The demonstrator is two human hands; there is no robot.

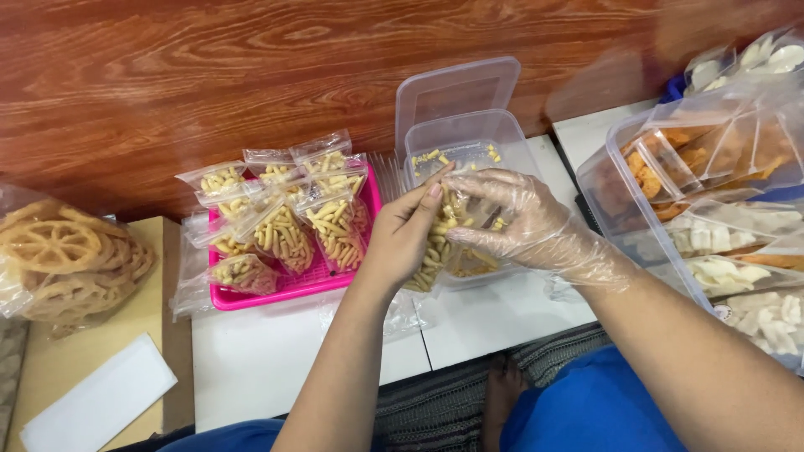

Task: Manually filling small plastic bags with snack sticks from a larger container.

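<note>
We are counting two hands: a bare left hand [404, 238] and one gloved right hand [528, 222], sharing a single small snack bag [440, 243]. Beyond them we are seeing one clear tub [502, 138]; left of them, one pink tray [289, 289] carrying roughly ten filled bags [285, 238].

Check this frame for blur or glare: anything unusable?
Head view: even indoor light, no hard shadows; the clear plastic bin of bagged snacks at right smears with motion blur; the gloved right hand, bare left hand and pink plastic tray read sharply.
</note>
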